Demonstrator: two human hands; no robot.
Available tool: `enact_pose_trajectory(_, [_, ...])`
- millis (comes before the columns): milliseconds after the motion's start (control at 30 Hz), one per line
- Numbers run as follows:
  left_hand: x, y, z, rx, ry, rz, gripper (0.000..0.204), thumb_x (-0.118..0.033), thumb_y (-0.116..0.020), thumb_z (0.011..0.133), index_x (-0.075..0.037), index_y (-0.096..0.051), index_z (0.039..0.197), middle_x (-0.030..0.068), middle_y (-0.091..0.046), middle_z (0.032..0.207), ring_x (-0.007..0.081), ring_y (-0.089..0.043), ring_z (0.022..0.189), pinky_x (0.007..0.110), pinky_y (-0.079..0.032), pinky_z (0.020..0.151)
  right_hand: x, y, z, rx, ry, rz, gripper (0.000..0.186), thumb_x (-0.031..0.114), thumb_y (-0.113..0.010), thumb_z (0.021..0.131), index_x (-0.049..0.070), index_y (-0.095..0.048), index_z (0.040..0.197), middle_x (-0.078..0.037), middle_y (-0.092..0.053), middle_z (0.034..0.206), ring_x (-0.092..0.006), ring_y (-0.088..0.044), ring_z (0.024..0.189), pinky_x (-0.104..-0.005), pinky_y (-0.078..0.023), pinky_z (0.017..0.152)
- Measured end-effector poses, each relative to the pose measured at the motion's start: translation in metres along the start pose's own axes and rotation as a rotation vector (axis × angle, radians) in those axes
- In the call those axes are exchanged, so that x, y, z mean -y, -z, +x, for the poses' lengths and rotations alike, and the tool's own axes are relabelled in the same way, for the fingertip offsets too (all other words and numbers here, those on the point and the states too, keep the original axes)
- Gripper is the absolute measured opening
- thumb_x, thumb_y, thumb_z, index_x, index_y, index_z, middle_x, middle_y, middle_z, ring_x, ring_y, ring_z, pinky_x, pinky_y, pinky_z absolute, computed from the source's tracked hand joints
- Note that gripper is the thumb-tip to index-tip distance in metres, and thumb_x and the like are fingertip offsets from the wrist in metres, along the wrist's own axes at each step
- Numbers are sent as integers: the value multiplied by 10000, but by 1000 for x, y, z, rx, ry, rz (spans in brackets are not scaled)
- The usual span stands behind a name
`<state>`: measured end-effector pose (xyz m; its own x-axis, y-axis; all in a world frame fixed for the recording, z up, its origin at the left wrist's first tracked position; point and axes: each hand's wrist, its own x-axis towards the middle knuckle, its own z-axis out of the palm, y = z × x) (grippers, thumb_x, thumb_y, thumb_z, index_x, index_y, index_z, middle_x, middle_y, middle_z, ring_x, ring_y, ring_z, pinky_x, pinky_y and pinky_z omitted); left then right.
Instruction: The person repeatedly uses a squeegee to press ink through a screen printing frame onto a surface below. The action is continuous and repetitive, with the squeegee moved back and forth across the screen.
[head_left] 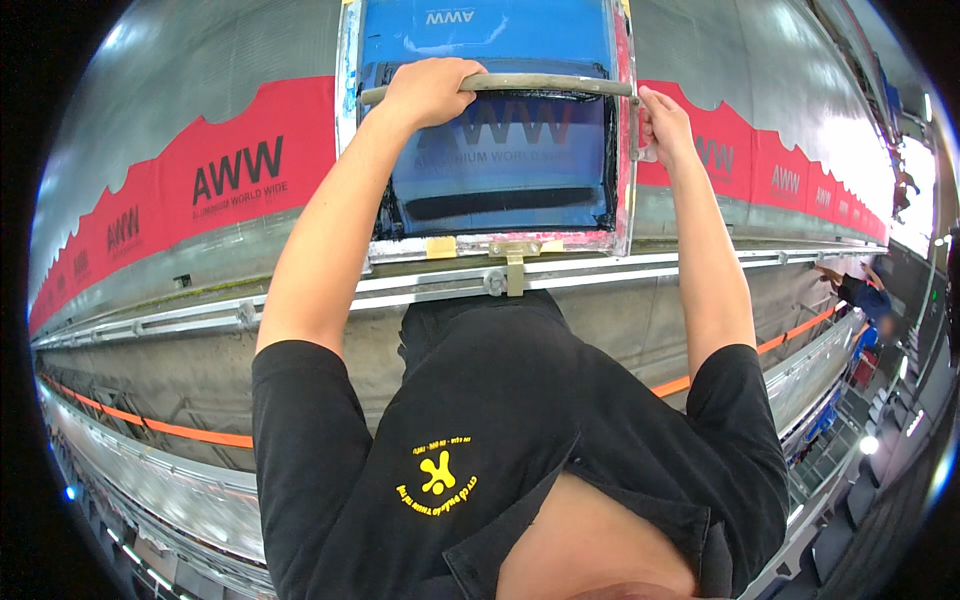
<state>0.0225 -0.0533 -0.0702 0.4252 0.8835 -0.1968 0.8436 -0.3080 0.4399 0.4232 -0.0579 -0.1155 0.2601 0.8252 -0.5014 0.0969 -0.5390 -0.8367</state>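
Observation:
A screen-printing frame (pixel 626 200) with blue mesh lies over the table in front of me. A band of black ink (pixel 500 203) runs across the near part of the mesh, with dark lettering behind it. The squeegee (pixel 550 84), a long bar, spans the screen from side to side. My left hand (pixel 425 90) is closed around it left of the middle. At the frame's right edge, beside the squeegee's end, my right hand (pixel 665 125) is closed on the frame; some of its fingers are partly hidden.
Red shirt-shaped fabric pieces (pixel 235 160) with dark lettering lie in a row along the long grey table (pixel 230 100), on both sides of the screen. A metal rail (pixel 420 283) runs along its near edge, with a bracket (pixel 515 272) at the frame. Another person (pixel 865 295) stands far right.

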Motion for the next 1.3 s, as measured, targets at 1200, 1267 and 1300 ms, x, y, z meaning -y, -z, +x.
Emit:
enact_pose_trajectory(1200, [-91, -78, -156, -51, -14, -105, 605, -188, -819, 820, -123, -663, 1401, 81, -666, 1456, 337, -593, 1377, 459, -477, 1145, -34, 8, 30, -354, 377, -114, 338, 320, -759, 966, 28, -787, 1134, -119, -793, 1076, -195, -728, 1017, -343, -547, 934])
enact_pose_trajectory(1267, [-87, -82, -158, -55, -47, -103, 608, -177, -824, 815, -127, -669, 1402, 78, -661, 1464, 330, -589, 1384, 457, -480, 1142, -33, 8, 25, -365, 381, -200, 407, 399, -763, 933, 69, -784, 1171, -132, -790, 1112, -245, -739, 1050, -365, -547, 958])
enact_pose_trajectory(1300, [-85, -81, -157, -56, -62, -102, 610, -171, -826, 813, -128, -673, 1402, 77, -659, 1468, 327, -587, 1388, 455, -482, 1141, -31, 6, 24, -368, 382, -257, 431, 419, -765, 921, 78, -779, 1184, -140, -786, 1130, -263, -738, 1063, -378, -547, 963])
